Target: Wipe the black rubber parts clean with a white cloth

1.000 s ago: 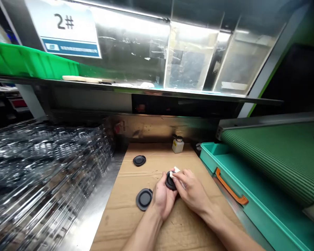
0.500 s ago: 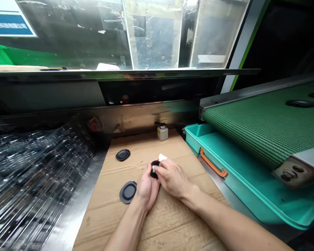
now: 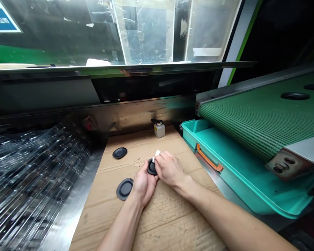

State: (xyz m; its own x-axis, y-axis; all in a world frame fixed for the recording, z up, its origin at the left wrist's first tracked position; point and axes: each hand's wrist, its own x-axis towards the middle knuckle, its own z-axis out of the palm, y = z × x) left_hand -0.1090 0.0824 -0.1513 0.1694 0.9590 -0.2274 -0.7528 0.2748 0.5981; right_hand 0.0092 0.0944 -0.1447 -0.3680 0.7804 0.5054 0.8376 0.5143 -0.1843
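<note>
A small pale bottle with a dark cap (image 3: pixel 159 130) is standing by the far edge of the cardboard sheet (image 3: pixel 183 223), right of its middle. The sheet is covering the middle of the metal bench (image 3: pixel 70 212). Near the sheet's far left corner a dark lid (image 3: pixel 119 153) is lying flat; a second, greyer lid (image 3: pixel 125 189) is lying nearer, by the left edge, just beside the left wrist. Clear plastic trays (image 3: pixel 34 184), blurred, are crowding the left side of the bench. Along the sheet's right edge a teal bin (image 3: pixel 242 193) is standing, its orange handle (image 3: pixel 209 158) facing the cardboard, while a green conveyor belt (image 3: pixel 264 118) is overhanging part of it and carrying black round pieces (image 3: pixel 295 96). A metal shelf (image 3: pixel 146 71) is running across beyond the sheet's far edge.

The black lid (image 3: pixel 151 168) is resting in the left hand (image 3: pixel 143 183), above the middle of the sheet. It is showing a rounded outline and a raised inner ring, its right side hiding behind the right hand (image 3: pixel 171 169). The left hand is cupping it with the thumb along its rim; the right hand is pinching a white wad (image 3: pixel 157 153) against its upper face.
</note>
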